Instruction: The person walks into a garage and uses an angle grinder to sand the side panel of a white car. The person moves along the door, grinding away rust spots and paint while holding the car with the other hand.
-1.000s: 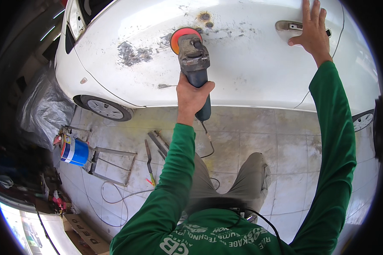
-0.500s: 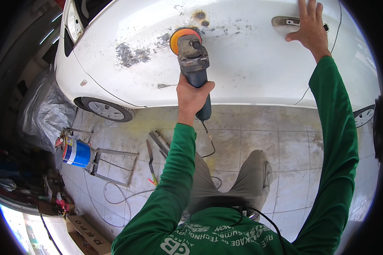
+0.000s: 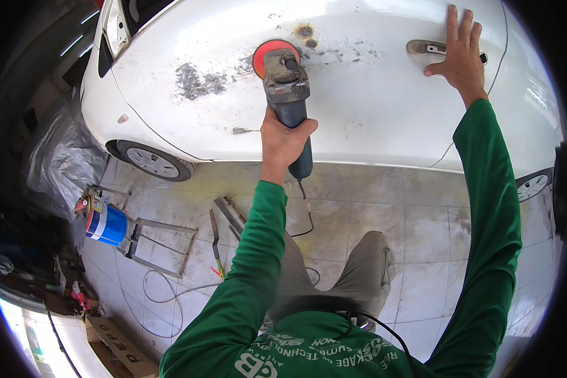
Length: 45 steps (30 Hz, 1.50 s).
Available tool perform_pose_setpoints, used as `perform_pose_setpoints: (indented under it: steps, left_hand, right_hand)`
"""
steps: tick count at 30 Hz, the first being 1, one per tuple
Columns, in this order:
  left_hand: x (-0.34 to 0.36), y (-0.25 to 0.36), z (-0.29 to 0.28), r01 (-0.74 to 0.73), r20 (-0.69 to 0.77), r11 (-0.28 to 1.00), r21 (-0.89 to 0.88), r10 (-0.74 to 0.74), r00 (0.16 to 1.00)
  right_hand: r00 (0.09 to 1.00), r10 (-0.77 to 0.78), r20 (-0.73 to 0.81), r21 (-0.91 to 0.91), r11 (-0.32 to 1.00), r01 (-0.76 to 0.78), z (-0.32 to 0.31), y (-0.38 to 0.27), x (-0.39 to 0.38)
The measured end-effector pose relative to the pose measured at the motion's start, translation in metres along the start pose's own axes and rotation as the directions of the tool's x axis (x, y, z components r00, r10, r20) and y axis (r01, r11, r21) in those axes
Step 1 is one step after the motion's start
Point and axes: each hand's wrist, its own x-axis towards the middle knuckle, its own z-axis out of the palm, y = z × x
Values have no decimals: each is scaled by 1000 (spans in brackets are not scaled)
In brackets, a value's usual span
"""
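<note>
My left hand (image 3: 285, 135) grips the dark body of an angle grinder (image 3: 288, 88). Its orange disc (image 3: 266, 51) lies against the white car's side panel (image 3: 372, 107), just below two rusty spots (image 3: 306, 33). A patch sanded to grey metal (image 3: 192, 82) lies to the disc's left. My right hand (image 3: 463, 55) rests flat on the panel, fingers spread, beside the door handle (image 3: 425, 48). The grinder's cord (image 3: 307, 211) hangs down toward the tiled floor. Both of my sleeves are green.
The car's wheel (image 3: 151, 161) stands at the left, next to crumpled plastic sheeting (image 3: 63, 160). On the tiled floor lie a blue can (image 3: 106, 222), a metal frame (image 3: 162, 246), loose metal strips (image 3: 223, 217), a cable loop (image 3: 164, 291) and a cardboard box (image 3: 116, 343).
The grinder's disc stays on the same part of the panel with only a slight shift. My right hand has slid a little lower beside the door handle.
</note>
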Motion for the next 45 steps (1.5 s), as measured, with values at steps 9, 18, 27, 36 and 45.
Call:
perform_pose_setpoints:
  steps: [9, 18, 27, 36, 45]
  left_hand:
    - [-7, -2, -2, 4, -68, 999, 40, -2, 998]
    - [-14, 18, 24, -43, 47, 993, 111, 38, 998]
    - [-12, 21, 36, -28, 55, 997, 69, 24, 998]
    - [-10, 23, 35, -18, -32, 1000, 18, 19, 999]
    - [-5, 13, 31, -29, -47, 999, -24, 28, 998]
  right_hand:
    - [996, -40, -84, -28, 999, 38, 14, 7, -2]
    - [997, -47, -64, -36, 998, 45, 13, 11, -1]
    - [993, -66, -99, -13, 998, 65, 16, 13, -1]
    - [993, -73, -96, 9, 997, 74, 15, 12, -1]
    - [989, -86, -123, -20, 996, 85, 23, 15, 0]
